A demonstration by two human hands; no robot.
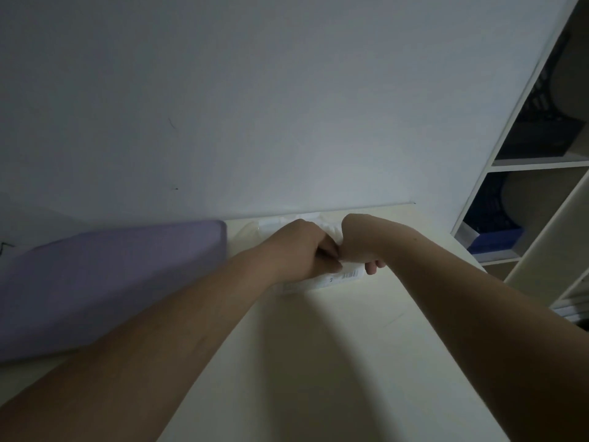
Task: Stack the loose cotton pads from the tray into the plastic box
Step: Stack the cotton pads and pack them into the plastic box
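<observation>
Both hands meet at the far edge of the cream table [334, 330], close to the wall. My left hand [302, 250] has its fingers curled and pinches a white plastic package [338, 277] with a small printed label. My right hand [360, 240] grips the same package from the right, fingers curled under it. White, soft-looking material, perhaps cotton pads [277, 223], shows just behind the hands against the wall. Neither a tray nor a plastic box can be told apart; the hands hide most of what lies there. The scene is dim.
A purple padded cushion [105, 282] lies on the left of the table, next to my left forearm. A white shelf unit [541, 164] with dark and blue bins [497, 240] stands at the right. A bare wall [255, 106] rises directly behind the table.
</observation>
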